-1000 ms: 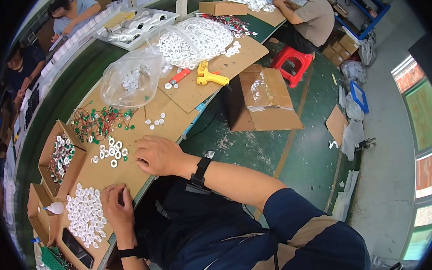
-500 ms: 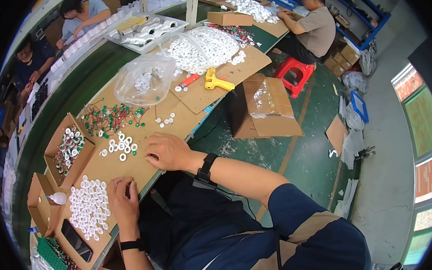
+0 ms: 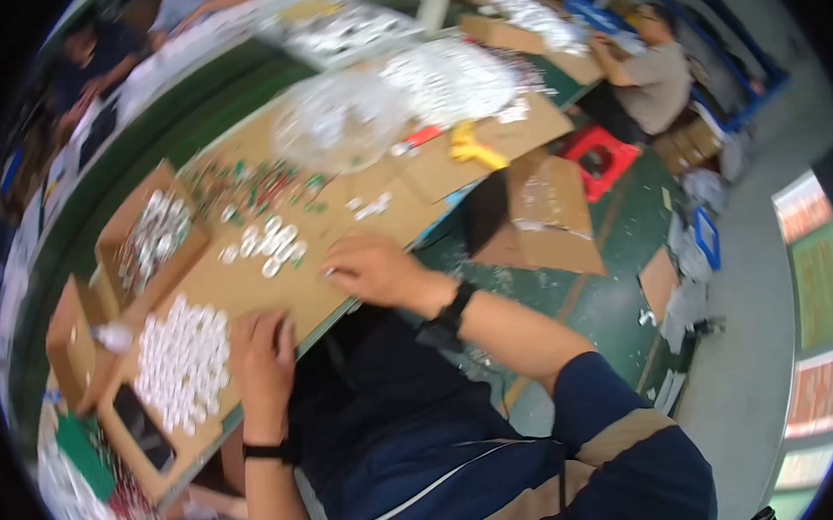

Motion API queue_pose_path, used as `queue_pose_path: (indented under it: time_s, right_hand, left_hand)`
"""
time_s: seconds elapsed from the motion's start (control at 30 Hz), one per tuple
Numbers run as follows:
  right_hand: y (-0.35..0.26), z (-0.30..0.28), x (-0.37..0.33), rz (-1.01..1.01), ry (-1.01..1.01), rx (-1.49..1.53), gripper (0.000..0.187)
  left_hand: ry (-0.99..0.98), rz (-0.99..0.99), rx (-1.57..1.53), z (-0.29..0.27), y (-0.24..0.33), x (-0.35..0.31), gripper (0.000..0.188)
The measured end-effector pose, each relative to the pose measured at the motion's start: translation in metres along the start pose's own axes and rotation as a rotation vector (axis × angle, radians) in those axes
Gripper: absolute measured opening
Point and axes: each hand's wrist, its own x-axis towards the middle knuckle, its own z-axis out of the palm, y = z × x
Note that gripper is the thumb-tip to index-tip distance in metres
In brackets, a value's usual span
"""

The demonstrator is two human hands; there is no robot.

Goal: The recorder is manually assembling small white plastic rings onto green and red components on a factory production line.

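My left hand (image 3: 264, 355) rests at the table's near edge, beside a wide spread of small white round caps (image 3: 184, 360). Its fingers are curled in, and whatever they may hold is hidden. Further right, my right hand (image 3: 379, 268) lies low over the cardboard-covered tabletop, its fingertips pinched together. A tiny pale spot shows at those fingertips, too blurred to name. Between the hands and the far side lies a small group of white rings (image 3: 268, 247). Behind it is a tangle of red wires with green discs (image 3: 259, 186). The whole picture is smeared by motion.
Left stand a cardboard box of wired parts (image 3: 153, 238), another open box (image 3: 77, 352) and a phone (image 3: 143, 427). Farther back are a clear bag (image 3: 337, 122), a white-parts heap (image 3: 453, 78) and a yellow glue gun (image 3: 474, 148). A carton (image 3: 552, 214) and red stool (image 3: 601, 158) stand right; co-workers sit beyond.
The view has swung, so the table and both hands appear farther right. My hands keep nearly the same pose on the table. A pale spot now shows at my right fingertips.
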Motion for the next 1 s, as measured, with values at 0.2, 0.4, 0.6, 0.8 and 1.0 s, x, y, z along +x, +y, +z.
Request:
queue_pose_path:
  time_s: [0.2, 0.4, 0.6, 0.8, 1.0]
  right_hand:
    - [0.0, -0.031, -0.002, 0.076, -0.091, -0.06, 0.026]
    - [-0.006, -0.025, 0.002, 0.221, -0.157, 0.036, 0.03]
    - [-0.021, -0.033, 0.005, 0.313, -0.216, -0.039, 0.027]
    - [-0.023, -0.029, 0.014, 0.346, -0.258, -0.109, 0.021]
    - [-0.064, 0.0, 0.023, 0.193, -0.258, -0.038, 0.018]
  left_hand:
    - [0.012, 0.013, -0.094, 0.01, 0.007, 0.013, 0.027]
    - [-0.007, -0.001, -0.086, 0.003, 0.001, 0.004, 0.031]
    - [0.026, 0.017, -0.126, 0.007, 0.0, 0.006, 0.033]
    - [0.013, -0.005, -0.165, 0.005, 0.001, 0.005, 0.039]
    - [-0.016, -0.037, -0.161, 0.006, -0.001, 0.002, 0.048]
